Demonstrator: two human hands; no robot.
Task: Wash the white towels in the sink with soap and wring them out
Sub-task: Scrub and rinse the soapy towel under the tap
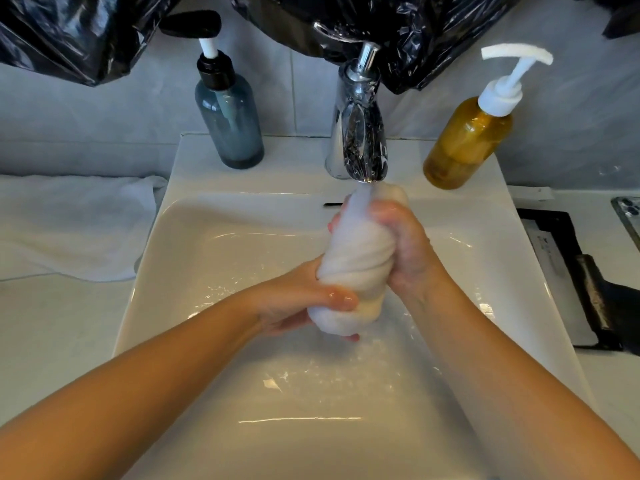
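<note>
— Cotton, fingers curled tight round it: left hand [308, 306] low, right hand [407, 251] high on the twisted white terry towel [358, 247], over the white ceramic sink's [207, 237] middle, under the chrome tap [360, 133].
— Soft, sodden, probably slick; the ends are the place to grip.

The faucet [358, 133] stands on the sink [207, 244] ledge between the left bottle [230, 123] and the right bottle [465, 140], with the held towel [356, 258] under its spout, over the basin, and the spare towel [76, 226] left of the sink.

left hand [304, 303] grips towel [356, 251] low, right hand [405, 244] grips higher; forearms angled inward.
</note>
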